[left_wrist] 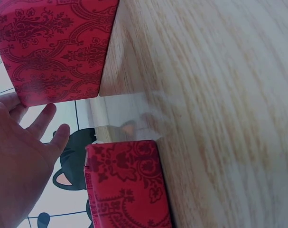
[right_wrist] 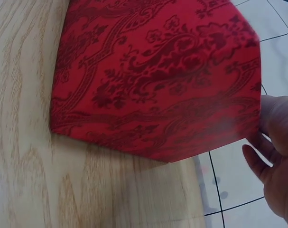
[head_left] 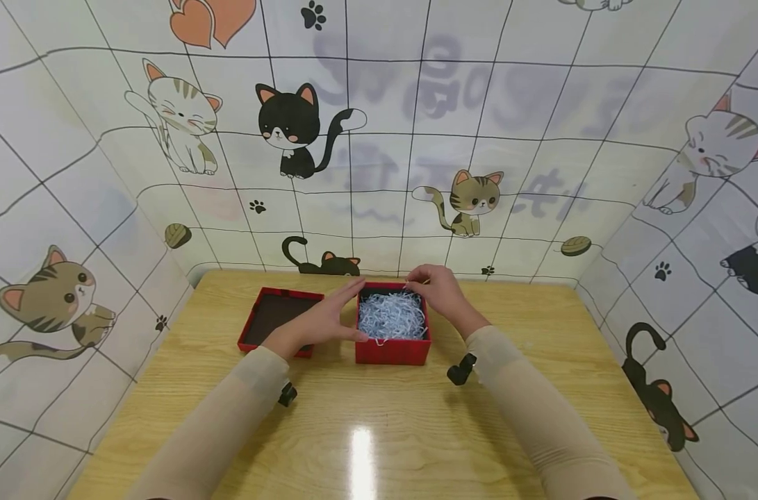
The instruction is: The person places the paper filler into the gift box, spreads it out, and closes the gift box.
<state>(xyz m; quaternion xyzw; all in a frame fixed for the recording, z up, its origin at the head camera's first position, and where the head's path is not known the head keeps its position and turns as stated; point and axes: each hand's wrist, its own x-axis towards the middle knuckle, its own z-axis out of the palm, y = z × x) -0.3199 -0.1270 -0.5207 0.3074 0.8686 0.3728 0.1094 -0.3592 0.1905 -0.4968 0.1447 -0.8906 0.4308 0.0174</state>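
Observation:
A red patterned box (head_left: 392,353) stands on the table, filled with pale blue shredded paper (head_left: 391,316). My left hand (head_left: 322,319) spans its left side, fingers straight toward the back corner and thumb at the front rim. In the left wrist view the left hand (left_wrist: 20,156) spreads beside the box wall (left_wrist: 53,52). At the back right corner my right hand (head_left: 441,290) pinches a thin strand of shredded paper over the rim. The right wrist view shows the right hand (right_wrist: 281,156) with curled fingers by the box corner (right_wrist: 181,85); its fingertips are partly hidden.
Left of the box lies the red lid (head_left: 251,326), its dark inside facing up, partly behind my left hand. The wooden table (head_left: 379,417) meets a cat-print wall covering (head_left: 385,160) close behind the box.

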